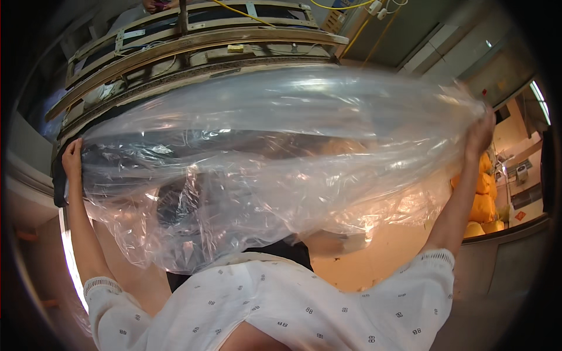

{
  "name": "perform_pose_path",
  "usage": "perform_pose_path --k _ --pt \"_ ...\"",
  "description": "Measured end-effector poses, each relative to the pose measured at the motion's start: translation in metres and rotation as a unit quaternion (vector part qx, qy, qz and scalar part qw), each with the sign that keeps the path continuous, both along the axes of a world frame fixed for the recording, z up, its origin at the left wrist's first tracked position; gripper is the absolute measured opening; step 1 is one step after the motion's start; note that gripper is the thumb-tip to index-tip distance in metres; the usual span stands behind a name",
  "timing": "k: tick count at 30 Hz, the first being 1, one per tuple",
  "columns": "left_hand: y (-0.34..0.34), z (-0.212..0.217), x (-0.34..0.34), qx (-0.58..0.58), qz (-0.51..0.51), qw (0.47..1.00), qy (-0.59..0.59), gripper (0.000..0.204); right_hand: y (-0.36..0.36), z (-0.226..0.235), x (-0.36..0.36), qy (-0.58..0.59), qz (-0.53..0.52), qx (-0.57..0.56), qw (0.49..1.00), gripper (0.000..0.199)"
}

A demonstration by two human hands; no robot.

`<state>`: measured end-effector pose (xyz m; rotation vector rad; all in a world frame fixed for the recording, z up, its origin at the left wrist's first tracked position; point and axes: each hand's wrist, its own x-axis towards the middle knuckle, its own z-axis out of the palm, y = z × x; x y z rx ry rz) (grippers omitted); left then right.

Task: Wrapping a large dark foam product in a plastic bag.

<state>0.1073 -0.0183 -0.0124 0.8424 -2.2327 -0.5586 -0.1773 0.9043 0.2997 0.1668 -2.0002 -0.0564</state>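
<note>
A wide piece of clear plastic film [281, 158] stretches across most of the view between my raised, spread arms. Its left edge is pinched in the closed fingers of my left hand [72, 157]. At the far right, my right hand [481, 133] grips the other end, its fingers partly blurred. The film is wrinkled and shiny, and its lower part hangs in loose folds in front of my body. Whether it is a single sheet or a bag, I cannot tell. Black material [60, 175] shows beside my left hand and through the film.
Beyond the film runs a long wooden rail frame [193, 40] with cables and a small yellow block [235, 48] near it. A co-worker's hand [153, 6] appears at the top. Stuffed yellow-orange sacks [483, 196] are piled at the right. Yellow cables [351, 44] hang at the upper right.
</note>
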Motion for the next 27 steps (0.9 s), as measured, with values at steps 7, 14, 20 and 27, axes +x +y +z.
perform_pose_path --k 7,14,20,27 --pt "-0.001 0.008 0.047 -0.002 0.125 0.991 0.043 0.04 -0.146 -0.164 0.01 -0.177 0.044 0.207 0.961 0.07" --pt "-0.058 0.005 0.123 -0.048 0.149 0.983 -0.097 0.047 -0.124 -0.287 -0.041 -0.272 0.253 -0.054 0.927 0.048" --pt "-0.047 0.01 0.11 -0.081 0.212 0.967 -0.118 0.051 -0.163 -0.304 -0.037 -0.572 0.242 -0.11 0.776 0.042" --pt "-0.05 0.008 0.113 -0.061 0.179 0.973 -0.133 0.052 -0.172 -0.431 -0.02 -0.527 0.352 -0.066 0.771 0.049"
